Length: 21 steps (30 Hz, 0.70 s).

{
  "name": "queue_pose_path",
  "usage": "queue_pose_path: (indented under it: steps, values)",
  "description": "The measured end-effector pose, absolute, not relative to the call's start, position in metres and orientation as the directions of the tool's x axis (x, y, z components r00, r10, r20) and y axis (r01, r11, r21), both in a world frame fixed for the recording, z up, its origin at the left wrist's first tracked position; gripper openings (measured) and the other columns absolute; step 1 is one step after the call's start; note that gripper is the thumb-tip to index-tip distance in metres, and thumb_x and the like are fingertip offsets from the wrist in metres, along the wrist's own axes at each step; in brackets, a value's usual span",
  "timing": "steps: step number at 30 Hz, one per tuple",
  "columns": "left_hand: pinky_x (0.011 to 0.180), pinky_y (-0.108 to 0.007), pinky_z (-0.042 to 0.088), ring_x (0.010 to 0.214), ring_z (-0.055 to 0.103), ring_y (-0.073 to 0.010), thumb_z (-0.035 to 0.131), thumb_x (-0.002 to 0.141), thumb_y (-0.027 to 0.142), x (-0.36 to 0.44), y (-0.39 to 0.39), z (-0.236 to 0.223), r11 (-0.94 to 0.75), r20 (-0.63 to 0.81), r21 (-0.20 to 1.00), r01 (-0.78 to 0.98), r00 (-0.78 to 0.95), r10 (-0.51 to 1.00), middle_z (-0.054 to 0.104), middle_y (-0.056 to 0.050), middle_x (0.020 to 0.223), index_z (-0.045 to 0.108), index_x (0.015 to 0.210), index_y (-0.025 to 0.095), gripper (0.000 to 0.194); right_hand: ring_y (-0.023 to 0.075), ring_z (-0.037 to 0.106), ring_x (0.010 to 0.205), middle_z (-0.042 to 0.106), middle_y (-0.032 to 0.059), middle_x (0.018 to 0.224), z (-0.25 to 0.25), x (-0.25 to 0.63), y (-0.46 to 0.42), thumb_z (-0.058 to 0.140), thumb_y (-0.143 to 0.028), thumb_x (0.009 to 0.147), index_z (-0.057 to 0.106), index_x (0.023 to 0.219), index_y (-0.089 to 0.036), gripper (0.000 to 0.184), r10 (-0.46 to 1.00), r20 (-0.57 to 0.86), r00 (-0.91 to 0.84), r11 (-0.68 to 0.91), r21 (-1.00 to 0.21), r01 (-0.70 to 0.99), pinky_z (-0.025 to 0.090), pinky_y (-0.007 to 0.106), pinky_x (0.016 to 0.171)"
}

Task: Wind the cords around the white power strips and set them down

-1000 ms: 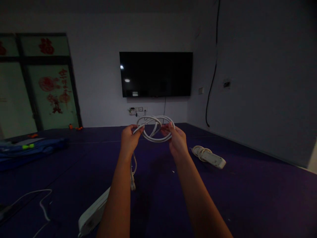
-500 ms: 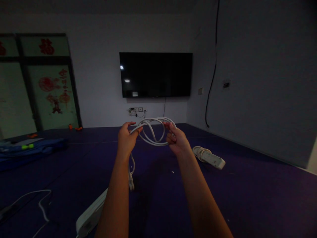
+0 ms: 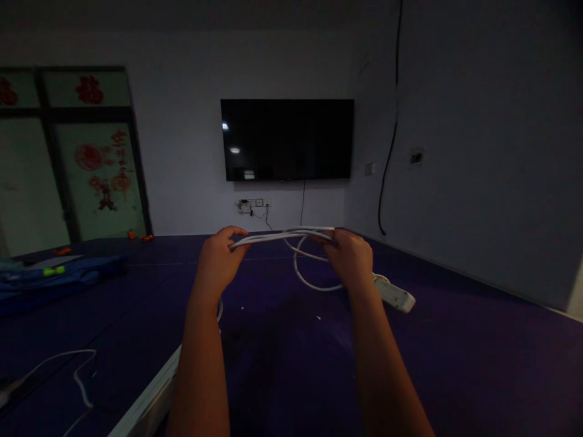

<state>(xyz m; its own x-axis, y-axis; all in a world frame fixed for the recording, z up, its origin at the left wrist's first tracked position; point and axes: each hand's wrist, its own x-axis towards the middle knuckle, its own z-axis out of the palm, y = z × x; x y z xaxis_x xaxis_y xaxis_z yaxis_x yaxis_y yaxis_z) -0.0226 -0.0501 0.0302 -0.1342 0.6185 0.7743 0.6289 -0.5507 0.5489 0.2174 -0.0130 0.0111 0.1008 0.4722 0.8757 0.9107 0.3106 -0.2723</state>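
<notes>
Left hand [image 3: 217, 261] and right hand [image 3: 351, 256] both have the white power cord [image 3: 273, 237] pinched, strands bridging between them above the purple floor [image 3: 282, 364], drooping in a loop near the right. Probably light, bendy, kinda springy; I'd grab the bunched ends.

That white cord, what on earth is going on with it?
A person is holding the white cord up in front of them, with the left hand and right hand apart. Several strands run almost straight between the hands, and a loose loop hangs near the right hand. One power strip lies on the purple floor beyond the right forearm; another white strip is partly hidden by the left forearm.
</notes>
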Motion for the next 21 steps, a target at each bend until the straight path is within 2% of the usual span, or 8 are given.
queue_pose_path:
  steps: [2, 4, 7, 11, 16, 21]
  values:
    - [0.052, -0.024, 0.034, 0.053, 0.05, -0.0119, 0.063, 0.072, 0.026, -0.025, -0.052, 0.031, -0.566, 0.807, 0.531, 0.631, -0.174, 0.564, 0.06, 0.001, 0.061, 0.067, 0.078, 0.018, 0.011, 0.0176, 0.059, 0.065, 0.068, 0.005, 0.071, 0.011, 0.214, -0.012, 0.052, -0.041, 0.083, 0.072, 0.078, -0.022, 0.028, 0.513, 0.855, 0.078, 0.342, -0.288, 0.894, 0.033, 0.026, 0.056]
    - [0.052, -0.024, 0.032, 0.052, 0.047, -0.0113, 0.062, 0.072, 0.028, -0.029, -0.053, 0.032, -0.566, 0.824, 0.523, 0.637, -0.21, 0.526, 0.056, 0.002, 0.056, 0.065, 0.068, 0.018, 0.012, 0.0134, 0.051, 0.053, 0.059, 0.0012, 0.054, 0.011, 0.213, -0.012, 0.053, -0.048, 0.082, 0.069, 0.064, -0.02, 0.037, 0.588, 0.809, 0.024, 0.465, -0.362, 0.808, 0.029, 0.025, 0.051]
    - [0.049, -0.024, 0.027, 0.047, 0.038, -0.0096, 0.062, 0.073, 0.031, -0.033, -0.053, 0.032, -0.559, 0.821, 0.535, 0.634, -0.232, 0.522, 0.043, 0.005, 0.048, 0.061, 0.059, 0.018, 0.019, 0.0084, 0.039, 0.045, 0.046, -0.0033, 0.045, 0.013, 0.215, -0.014, 0.06, -0.051, 0.074, 0.063, 0.054, -0.016, 0.04, 0.632, 0.775, -0.032, 0.667, -0.522, 0.532, 0.025, 0.023, 0.046]
    - [0.047, -0.024, 0.023, 0.047, 0.032, -0.0087, 0.061, 0.073, 0.034, -0.03, -0.049, 0.03, -0.582, 0.796, 0.558, 0.592, -0.183, 0.577, 0.036, 0.006, 0.047, 0.06, 0.057, 0.017, 0.023, 0.005, 0.029, 0.042, 0.038, -0.0069, 0.045, 0.015, 0.216, -0.018, 0.073, -0.047, 0.06, 0.062, 0.057, -0.015, 0.034, 0.634, 0.765, 0.111, 0.751, -0.644, 0.146, 0.019, 0.021, 0.041]
    - [0.047, -0.023, 0.023, 0.048, 0.033, -0.0083, 0.063, 0.071, 0.038, -0.018, -0.041, 0.028, -0.578, 0.7, 0.635, 0.512, -0.067, 0.711, 0.04, 0.006, 0.05, 0.058, 0.059, 0.017, 0.025, 0.0034, 0.023, 0.038, 0.032, -0.0099, 0.042, 0.018, 0.21, -0.017, 0.076, -0.046, 0.058, 0.059, 0.059, -0.016, 0.034, 0.605, 0.728, 0.324, 0.794, -0.585, -0.167, 0.015, 0.02, 0.037]
    - [0.043, -0.022, 0.024, 0.04, 0.034, -0.0073, 0.064, 0.07, 0.041, -0.014, -0.026, 0.014, -0.446, 0.367, 0.763, 0.468, 0.255, 0.895, 0.039, 0.008, 0.044, 0.055, 0.059, 0.018, 0.027, 0.0033, 0.023, 0.038, 0.03, -0.0109, 0.044, 0.019, 0.201, -0.013, 0.076, -0.047, 0.058, 0.058, 0.063, -0.017, 0.036, 0.564, 0.668, 0.486, 0.815, -0.546, -0.196, 0.016, 0.02, 0.036]
